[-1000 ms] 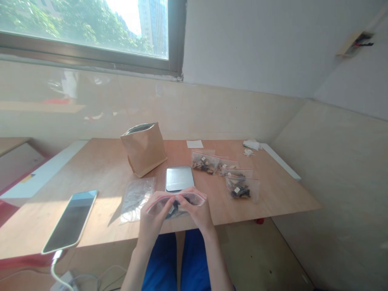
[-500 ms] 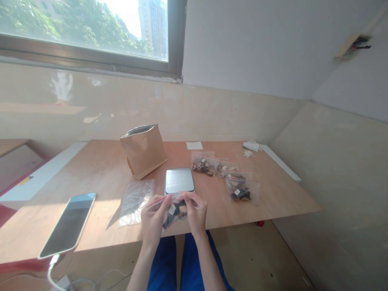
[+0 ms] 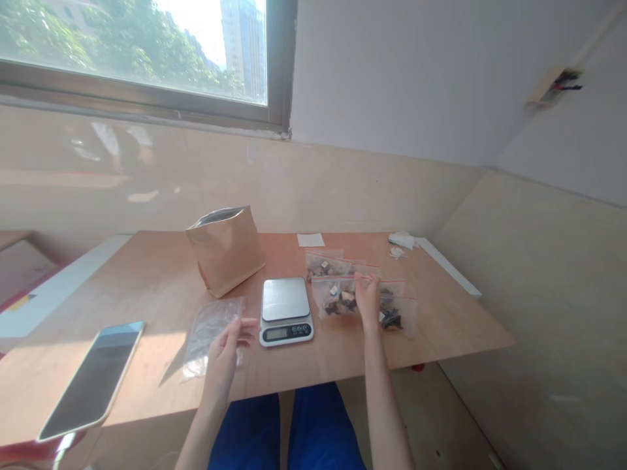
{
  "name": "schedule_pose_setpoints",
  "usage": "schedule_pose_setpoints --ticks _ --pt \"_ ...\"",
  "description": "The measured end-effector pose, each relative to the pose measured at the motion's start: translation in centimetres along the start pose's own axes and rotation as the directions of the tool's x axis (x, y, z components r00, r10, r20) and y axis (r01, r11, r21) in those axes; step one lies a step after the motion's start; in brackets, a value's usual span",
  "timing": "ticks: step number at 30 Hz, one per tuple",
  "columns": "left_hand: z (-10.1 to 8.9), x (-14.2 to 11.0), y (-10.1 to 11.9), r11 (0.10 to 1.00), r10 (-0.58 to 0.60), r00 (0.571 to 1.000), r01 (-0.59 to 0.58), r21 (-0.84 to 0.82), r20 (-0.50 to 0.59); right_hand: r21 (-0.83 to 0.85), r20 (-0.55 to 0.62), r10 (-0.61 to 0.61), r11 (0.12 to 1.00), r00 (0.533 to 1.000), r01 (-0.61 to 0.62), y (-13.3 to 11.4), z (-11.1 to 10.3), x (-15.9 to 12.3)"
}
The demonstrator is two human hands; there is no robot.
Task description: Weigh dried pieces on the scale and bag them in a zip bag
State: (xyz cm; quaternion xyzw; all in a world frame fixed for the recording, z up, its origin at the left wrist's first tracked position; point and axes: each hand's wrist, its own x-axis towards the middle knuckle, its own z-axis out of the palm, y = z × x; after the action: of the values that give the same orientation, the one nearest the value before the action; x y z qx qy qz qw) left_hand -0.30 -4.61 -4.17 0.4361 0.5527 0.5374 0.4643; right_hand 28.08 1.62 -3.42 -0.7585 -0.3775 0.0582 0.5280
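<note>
My right hand (image 3: 368,299) reaches forward over the wooden table (image 3: 147,287) and rests on a filled zip bag (image 3: 337,299) with a red seal, laid beside other filled bags (image 3: 396,312); its fingers press down on the bag's right end. My left hand (image 3: 226,346) hovers near the table's front edge with fingers loosely spread, holding nothing, right next to a stack of empty clear bags (image 3: 208,326). A small digital scale (image 3: 285,309) sits between the two hands, its platform bare.
An open brown paper bag (image 3: 225,249) stands behind the scale. A phone (image 3: 91,380) lies at the front left. A white slip (image 3: 310,239) and crumpled white bits (image 3: 401,240) lie near the wall. A window is above.
Both hands held the filled bag by its seal near the front edge. My right hand carried it to the right onto the row of bags; my left hand let go and moved left.
</note>
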Motion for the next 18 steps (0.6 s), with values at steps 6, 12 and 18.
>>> schedule_pose_setpoints --ticks 6,12,18 --pt "-1.1 5.2 3.3 0.875 0.422 0.831 -0.270 0.401 -0.362 -0.133 -0.102 -0.338 0.937 0.936 0.324 3.2 0.7 -5.2" --pt "-0.9 14.9 10.2 0.716 0.630 0.668 -0.303 0.628 -0.396 0.086 0.218 -0.419 0.908 0.881 0.411 2.6 0.4 -13.8" --pt "-1.0 15.4 11.9 0.723 0.419 0.855 -0.111 0.682 -0.305 0.325 0.443 -0.548 0.836 0.709 0.443 -1.7 0.1 -17.0"
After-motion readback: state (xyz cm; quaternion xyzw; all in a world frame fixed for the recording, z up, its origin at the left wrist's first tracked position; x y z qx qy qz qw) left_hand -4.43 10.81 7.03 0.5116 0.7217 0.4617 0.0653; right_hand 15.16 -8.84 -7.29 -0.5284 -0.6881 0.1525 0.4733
